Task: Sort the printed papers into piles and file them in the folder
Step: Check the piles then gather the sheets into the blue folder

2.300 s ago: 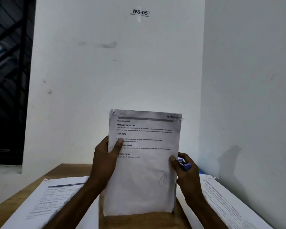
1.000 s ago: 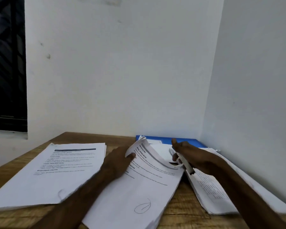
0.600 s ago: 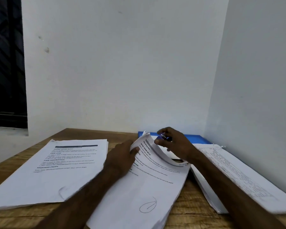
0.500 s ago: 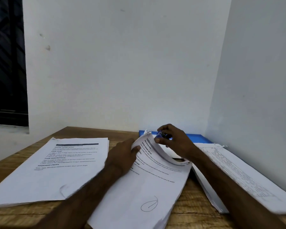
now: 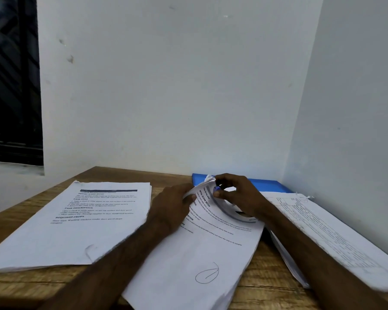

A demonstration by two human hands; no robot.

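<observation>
Three lots of printed paper lie on the wooden table (image 5: 263,281). The left pile (image 5: 76,227) is flat and neat, and no hand touches it. The right pile (image 5: 327,233) lies by the side wall, with its corners a bit bent. The middle pile (image 5: 188,256) is just in front of the person, and both hands are at its far end. The left hand (image 5: 173,208) has its grip closed on the far left corner of the middle pile, lifting that corner up a little. The right hand (image 5: 241,195) has its fingers curled, and its grip is pinched on a small blue thing (image 5: 216,189) right at the corner of the top sheet (image 5: 225,212). I cannot tell what the blue thing is. The top sheet is bent up in a curve, so its far edge is off the pile. The blue folder (image 5: 269,183) lies flat at the back of the table, next to the wall, behind the hands. It looks closed, but I cannot be sure. So I think the sorting is partly done, since there are piles now. The middle pile is not tidy yet. No paper looks filed in the folder, so that part is left to do.
</observation>
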